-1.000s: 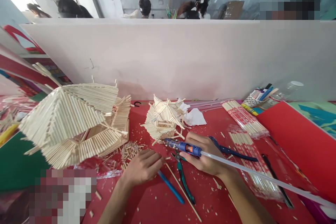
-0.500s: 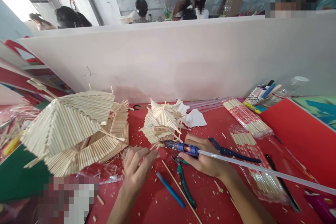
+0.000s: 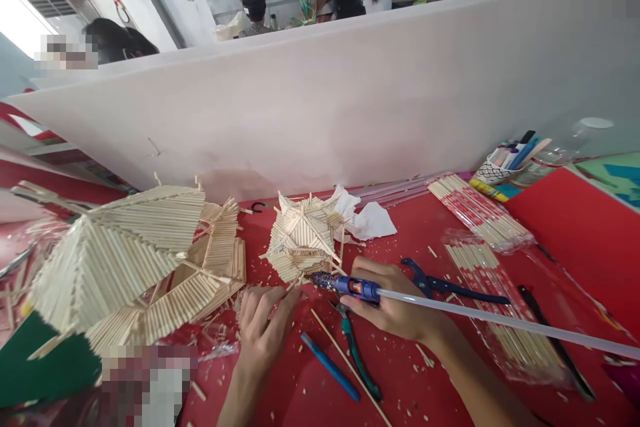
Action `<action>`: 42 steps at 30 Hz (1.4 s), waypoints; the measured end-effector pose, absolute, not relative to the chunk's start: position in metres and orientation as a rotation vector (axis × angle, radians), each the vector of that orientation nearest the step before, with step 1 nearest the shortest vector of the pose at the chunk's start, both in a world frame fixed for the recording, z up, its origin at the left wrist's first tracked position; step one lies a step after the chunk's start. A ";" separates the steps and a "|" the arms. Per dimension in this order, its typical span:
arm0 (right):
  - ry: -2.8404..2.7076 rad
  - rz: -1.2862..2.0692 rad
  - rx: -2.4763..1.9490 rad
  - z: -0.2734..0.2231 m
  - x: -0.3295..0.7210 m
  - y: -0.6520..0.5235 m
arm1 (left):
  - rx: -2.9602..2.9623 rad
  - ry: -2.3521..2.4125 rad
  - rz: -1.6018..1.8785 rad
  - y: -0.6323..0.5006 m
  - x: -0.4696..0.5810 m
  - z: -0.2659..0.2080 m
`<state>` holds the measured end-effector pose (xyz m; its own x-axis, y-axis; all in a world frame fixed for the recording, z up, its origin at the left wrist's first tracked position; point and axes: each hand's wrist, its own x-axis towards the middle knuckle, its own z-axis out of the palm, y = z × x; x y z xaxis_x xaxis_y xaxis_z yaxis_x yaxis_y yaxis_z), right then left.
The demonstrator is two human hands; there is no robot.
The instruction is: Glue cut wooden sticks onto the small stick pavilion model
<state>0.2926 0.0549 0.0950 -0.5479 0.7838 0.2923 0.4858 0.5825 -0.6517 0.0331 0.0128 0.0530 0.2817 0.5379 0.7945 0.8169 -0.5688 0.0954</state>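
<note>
My right hand (image 3: 385, 297) is wrapped around a blue hot glue gun (image 3: 365, 289), with a long translucent glue stick (image 3: 480, 318) running out of its back. The gun's speckled nozzle points left, at the near edge of a small tiered pavilion model (image 3: 303, 227) built of wooden sticks. At that same edge, the fingertips of my left hand (image 3: 265, 320) are pinched on a short wooden stick (image 3: 295, 281); its far end meets the model's lower roof. Whether the nozzle touches the stick is too small to tell. A larger stick-built pavilion (image 3: 120, 247) stands to the left.
Green-handled cutters (image 3: 357, 353), a blue pen (image 3: 330, 367) and a long stick (image 3: 350, 367) lie near my hands. Dark blue pliers (image 3: 450, 287) and bagged sticks (image 3: 480, 210) are at right. Crumpled tissue (image 3: 370, 220) sits behind. A white partition (image 3: 280, 120) closes the back; people sit beyond.
The view has tilted and shifted slightly. Both hands keep their grips, and the glue gun's nozzle stays by the small pavilion's near edge.
</note>
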 end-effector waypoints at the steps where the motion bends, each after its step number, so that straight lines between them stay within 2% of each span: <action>1: -2.244 0.697 -1.008 0.095 0.293 0.055 | -2.230 -1.233 -1.173 0.012 0.033 0.054; 42: -2.258 0.713 -0.999 0.091 0.295 0.053 | -2.147 -1.195 -1.070 0.009 0.028 0.056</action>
